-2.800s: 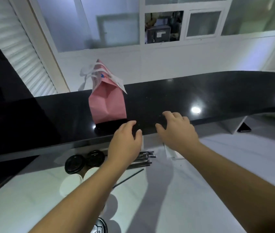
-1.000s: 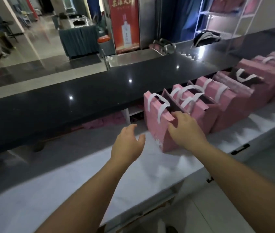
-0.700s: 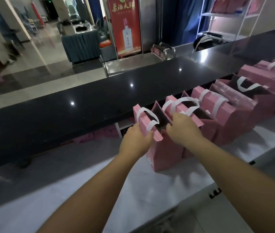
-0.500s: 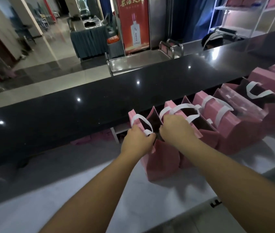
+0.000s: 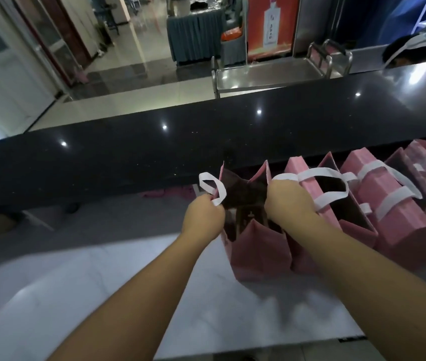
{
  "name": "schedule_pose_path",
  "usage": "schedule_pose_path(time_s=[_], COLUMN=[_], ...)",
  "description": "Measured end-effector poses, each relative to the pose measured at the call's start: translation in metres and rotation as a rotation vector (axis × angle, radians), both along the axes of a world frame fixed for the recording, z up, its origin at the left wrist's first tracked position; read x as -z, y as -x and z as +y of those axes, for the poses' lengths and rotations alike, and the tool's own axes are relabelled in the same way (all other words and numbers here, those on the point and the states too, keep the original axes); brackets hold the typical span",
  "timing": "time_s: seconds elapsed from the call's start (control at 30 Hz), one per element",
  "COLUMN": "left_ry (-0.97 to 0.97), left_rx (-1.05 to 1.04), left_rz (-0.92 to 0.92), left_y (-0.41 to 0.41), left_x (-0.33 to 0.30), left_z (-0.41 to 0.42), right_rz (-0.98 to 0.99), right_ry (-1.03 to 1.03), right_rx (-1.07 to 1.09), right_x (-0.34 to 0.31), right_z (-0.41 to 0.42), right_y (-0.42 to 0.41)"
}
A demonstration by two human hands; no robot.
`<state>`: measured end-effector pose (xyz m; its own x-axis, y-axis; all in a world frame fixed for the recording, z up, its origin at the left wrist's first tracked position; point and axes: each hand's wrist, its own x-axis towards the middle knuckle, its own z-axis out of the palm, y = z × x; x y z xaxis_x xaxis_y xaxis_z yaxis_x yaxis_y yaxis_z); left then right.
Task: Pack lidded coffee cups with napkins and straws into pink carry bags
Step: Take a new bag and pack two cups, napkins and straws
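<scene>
left hand (image 5: 202,217): pinches left rim and white handle (image 5: 213,190) of pink bag (image 5: 258,246)
right hand (image 5: 288,203): grips bag's right rim
bag: upright on white counter (image 5: 102,295), first in the row
change vs 0.5 s ago: mouth pulled wider

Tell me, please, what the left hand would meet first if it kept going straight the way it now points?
Most likely the white handle it already pinches, then the dark open mouth of the nearest pink bag; beyond that the black counter, though depth is hard to judge.
</scene>
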<state>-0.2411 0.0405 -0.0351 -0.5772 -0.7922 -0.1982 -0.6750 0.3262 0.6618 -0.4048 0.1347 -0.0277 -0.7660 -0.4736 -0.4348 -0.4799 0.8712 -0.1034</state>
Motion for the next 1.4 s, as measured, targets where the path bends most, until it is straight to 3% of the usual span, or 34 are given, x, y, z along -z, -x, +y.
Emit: schedule_pose_path(time_s=[0.23,0.33,0.5,1.0,1.4], left_ry=[-0.088,-0.072,-0.046,0.148,0.183], left_rx=[-0.156,-0.195,-0.296,-0.708,-1.130], left_rz=[0.088,0.118,0.148,0.111,0.115], left_y=[-0.052,-0.091,-0.180,-0.549,-0.755], left_x=[0.006,0.002,-0.011,-0.023,-0.015], left_z=[-0.010,-0.012,-0.012,0.049,0.113], right_rz=[0.047,0.071,0.177,0.053,-0.034], right_ry=[0.035,0.141,0.390,0.426,0.432], right_rx=[-0.086,-0.080,-0.286,-0.822,-1.206], right_x=[-0.020,-0.024,-0.021,-0.033,-0.025], right_z=[-0.006,-0.009,-0.021,-0.066,-0.099], right_y=[-0.033,-0.065,-0.141,-0.488,-0.714])
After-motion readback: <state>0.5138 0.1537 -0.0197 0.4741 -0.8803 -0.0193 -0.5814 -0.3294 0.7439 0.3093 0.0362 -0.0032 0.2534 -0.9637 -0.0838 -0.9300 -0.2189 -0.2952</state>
